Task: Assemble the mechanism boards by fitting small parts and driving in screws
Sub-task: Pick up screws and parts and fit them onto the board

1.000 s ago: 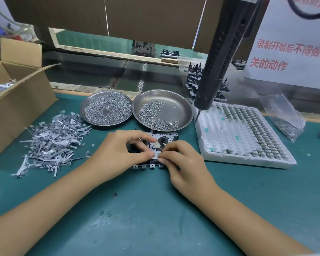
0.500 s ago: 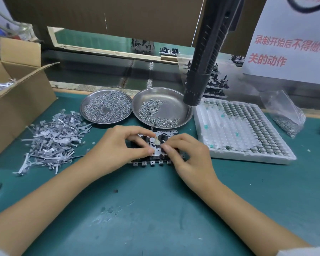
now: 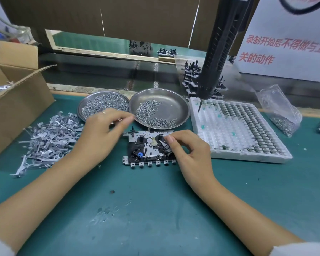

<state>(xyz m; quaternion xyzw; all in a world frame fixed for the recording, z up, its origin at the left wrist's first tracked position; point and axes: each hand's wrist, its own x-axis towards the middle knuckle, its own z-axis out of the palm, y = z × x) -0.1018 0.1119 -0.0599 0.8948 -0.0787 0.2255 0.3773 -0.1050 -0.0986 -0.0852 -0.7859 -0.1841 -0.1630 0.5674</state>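
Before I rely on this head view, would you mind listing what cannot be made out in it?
- Left hand: fingertips motion-blurred near the right dish; whether they pinch a screw cannot be told.
- Mechanism board: its right end is covered by the right hand.
- Cardboard box: cut off by the left edge.
- Screwdriver: its top leaves the frame.

A factory assembly station: a green-matted bench (image 3: pixel 155 209) carries two steel dishes of screws (image 3: pixel 160 109), a heap of stamped metal parts (image 3: pixel 48 139), with a hanging electric screwdriver (image 3: pixel 218 58) above.
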